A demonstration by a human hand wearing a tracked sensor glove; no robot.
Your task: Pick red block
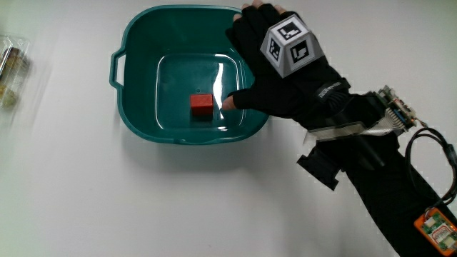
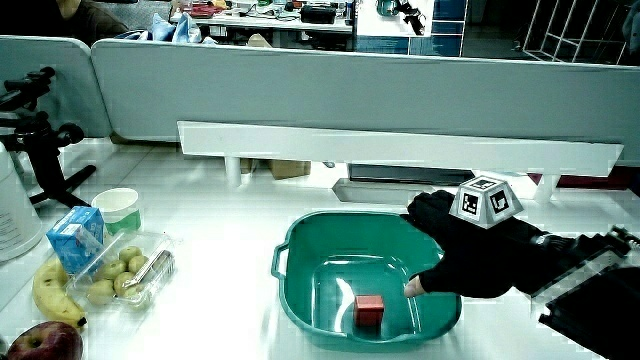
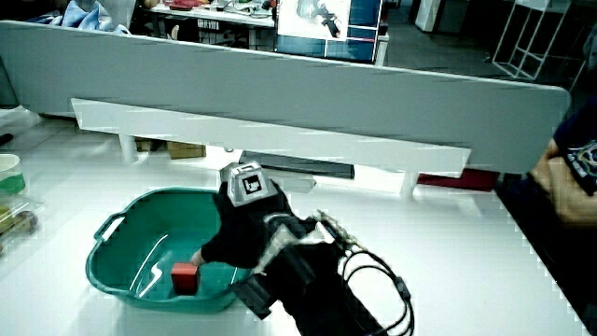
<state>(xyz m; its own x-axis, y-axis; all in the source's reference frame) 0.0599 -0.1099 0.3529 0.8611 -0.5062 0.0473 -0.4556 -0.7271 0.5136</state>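
A small red block (image 1: 202, 106) lies on the floor of a teal plastic basin (image 1: 136, 43), near the basin wall closest to the person. The gloved hand (image 1: 257, 71) reaches in over the basin's rim, with its patterned cube on top. Its fingers are spread along the rim and hold nothing. The thumb tip points at the block and stops just beside it, with a small gap between them. Both side views show the same: the block (image 2: 369, 309) (image 3: 185, 277) rests in the basin (image 2: 290, 250) (image 3: 112, 233), and the hand (image 2: 470, 255) (image 3: 238, 229) hangs over it beside the block.
A clear plastic box of small fruit (image 2: 125, 270) (image 1: 11, 71), a blue carton (image 2: 75, 238), a paper cup (image 2: 120, 208), a banana (image 2: 50, 295) and an apple (image 2: 40, 343) lie beside the basin. A low white shelf (image 2: 400, 145) runs along the partition. Cables hang from the forearm (image 1: 421, 143).
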